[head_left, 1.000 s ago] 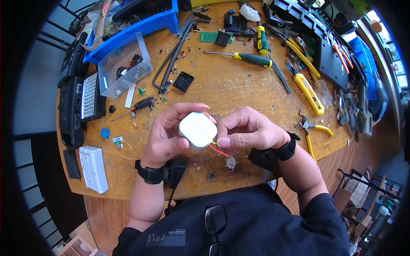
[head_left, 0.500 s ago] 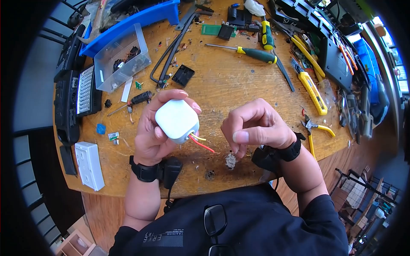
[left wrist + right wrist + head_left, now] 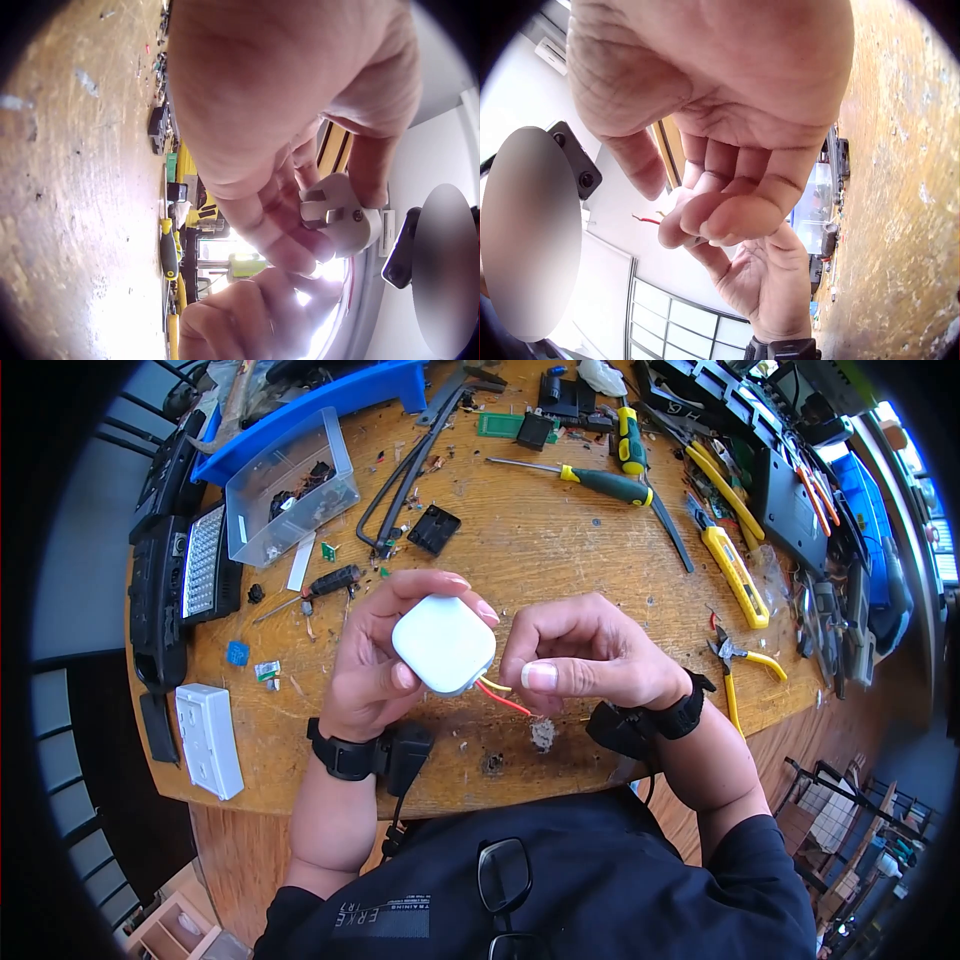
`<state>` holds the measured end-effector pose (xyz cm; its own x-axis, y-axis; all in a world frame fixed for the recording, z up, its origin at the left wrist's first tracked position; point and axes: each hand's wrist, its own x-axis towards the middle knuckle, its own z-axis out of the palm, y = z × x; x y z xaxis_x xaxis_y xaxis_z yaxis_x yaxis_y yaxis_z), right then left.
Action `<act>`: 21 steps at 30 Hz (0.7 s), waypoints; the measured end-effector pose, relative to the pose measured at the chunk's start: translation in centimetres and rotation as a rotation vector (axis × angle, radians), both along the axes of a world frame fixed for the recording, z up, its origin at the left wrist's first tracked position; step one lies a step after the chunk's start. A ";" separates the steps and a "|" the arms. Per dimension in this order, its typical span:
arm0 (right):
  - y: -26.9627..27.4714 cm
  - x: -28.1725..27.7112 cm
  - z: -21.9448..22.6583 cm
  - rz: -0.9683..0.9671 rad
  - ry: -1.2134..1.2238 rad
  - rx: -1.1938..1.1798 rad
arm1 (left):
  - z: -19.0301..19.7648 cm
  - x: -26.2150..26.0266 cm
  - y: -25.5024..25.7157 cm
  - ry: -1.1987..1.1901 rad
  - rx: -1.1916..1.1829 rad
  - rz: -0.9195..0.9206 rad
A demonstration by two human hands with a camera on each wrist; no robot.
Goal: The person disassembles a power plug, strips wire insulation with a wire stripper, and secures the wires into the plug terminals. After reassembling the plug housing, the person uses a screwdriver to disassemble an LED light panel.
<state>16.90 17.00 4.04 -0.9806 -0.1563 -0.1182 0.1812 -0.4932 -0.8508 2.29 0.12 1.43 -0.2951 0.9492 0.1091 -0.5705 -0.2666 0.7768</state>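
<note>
My left hand grips a white plug by its sides, the smooth rounded back facing up in the head view. Metal prongs and a screw show on the plug's other face in the left wrist view. A red wire and a shorter yellow wire stick out of its lower right corner. Right beside the wires is my right hand, fingers loosely bent. Its thumb stands apart from the forefinger in the right wrist view, the wire ends showing near that gap.
A white socket box lies at the left. Farther back are a clear bin, a green-handled screwdriver and a black square part. Yellow-handled pliers and a yellow utility knife lie at the right. Grey fluff sits near the front.
The plug moved left, away from the right hand, baring both wires, then came partway back right. The right hand's fingertips left the wires and are now close beside them again.
</note>
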 end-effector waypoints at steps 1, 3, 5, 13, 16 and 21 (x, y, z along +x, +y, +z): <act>-0.1 0.0 0.0 -0.004 0.009 -0.002 | 0.0 0.0 0.0 0.000 0.000 0.000; -0.2 0.0 0.0 -0.009 0.019 -0.003 | 0.0 0.0 0.1 0.064 -0.010 0.011; -0.2 -0.1 0.1 -0.005 0.070 0.086 | 0.0 0.0 0.2 0.081 -0.003 0.007; -0.2 0.1 0.4 -0.023 0.012 0.069 | -0.5 -0.4 0.2 0.116 0.076 -0.033; -0.1 0.1 0.2 -0.058 0.030 0.112 | -0.4 -0.4 0.3 0.141 0.080 -0.017; 0.0 0.0 0.5 -0.104 0.011 0.190 | -0.2 0.0 0.3 0.125 0.059 0.052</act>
<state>16.85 16.96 4.53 -0.9917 -0.0299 -0.1247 0.1274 -0.3392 -0.9320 2.28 0.45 1.26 -0.3244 0.9238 0.2032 -0.4541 -0.3406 0.8232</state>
